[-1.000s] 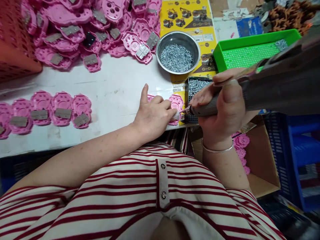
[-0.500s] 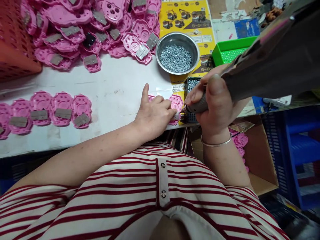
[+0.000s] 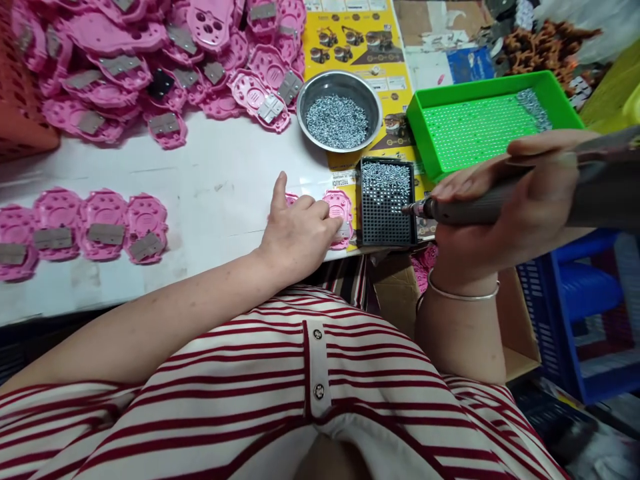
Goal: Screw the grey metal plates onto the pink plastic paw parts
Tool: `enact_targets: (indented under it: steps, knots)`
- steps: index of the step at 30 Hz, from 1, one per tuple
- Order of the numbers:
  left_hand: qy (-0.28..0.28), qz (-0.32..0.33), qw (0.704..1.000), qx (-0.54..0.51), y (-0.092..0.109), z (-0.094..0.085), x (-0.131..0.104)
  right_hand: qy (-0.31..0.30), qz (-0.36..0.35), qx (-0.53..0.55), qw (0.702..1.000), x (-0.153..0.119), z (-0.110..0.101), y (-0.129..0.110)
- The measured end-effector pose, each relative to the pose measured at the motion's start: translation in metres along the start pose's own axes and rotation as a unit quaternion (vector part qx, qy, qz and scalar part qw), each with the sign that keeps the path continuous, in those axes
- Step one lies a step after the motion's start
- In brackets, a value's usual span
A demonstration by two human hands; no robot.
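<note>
My left hand [image 3: 299,237] lies on the table's front edge, fingers curled, little finger stretched out, index finger at the grey metal plate of a pink plastic casing [image 3: 336,204]. The hand partly covers another pink piece. In my right hand [image 3: 520,200] is a grey electric screwdriver [image 3: 457,208], fingers wrapped round its body. Its bit points left, with the tip over a black perforated screw tray [image 3: 383,230]. Small silver screws fill the back part of that tray; whether the tip touches one I cannot tell.
A steel bowl [image 3: 305,123] of screws stands behind the tray, a green basket [image 3: 425,127] to its right. Pink casings with metal plates are heaped [image 3: 120,67] at the back left. Several more form a row [image 3: 103,210] at the left. A blue crate [image 3: 555,320] is low right.
My right hand has carried the screwdriver right, from the pink casing to over the black tray, uncovering tray and green basket. The left hand stays at the casing. The whole view has shifted slightly.
</note>
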State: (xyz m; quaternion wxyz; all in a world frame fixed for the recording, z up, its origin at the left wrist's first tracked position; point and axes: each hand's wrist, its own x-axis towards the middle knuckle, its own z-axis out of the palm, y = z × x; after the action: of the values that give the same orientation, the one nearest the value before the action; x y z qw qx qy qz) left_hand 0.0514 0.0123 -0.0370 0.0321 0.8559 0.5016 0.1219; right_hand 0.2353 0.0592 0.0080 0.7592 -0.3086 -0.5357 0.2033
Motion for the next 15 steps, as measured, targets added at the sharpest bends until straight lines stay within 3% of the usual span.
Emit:
enact_targets:
  steps: [10, 15]
  knots:
    - [0.011, -0.001, 1.0, -0.021, -0.001, 0.001, -0.001, 0.024, 0.013, -0.011, 1.0, -0.009, -0.01, 0.022]
    - [0.012, -0.005, 0.999, -0.046, -0.001, 0.001, -0.002, 0.022, 0.023, -0.017, 0.999, -0.008, -0.01, 0.021]
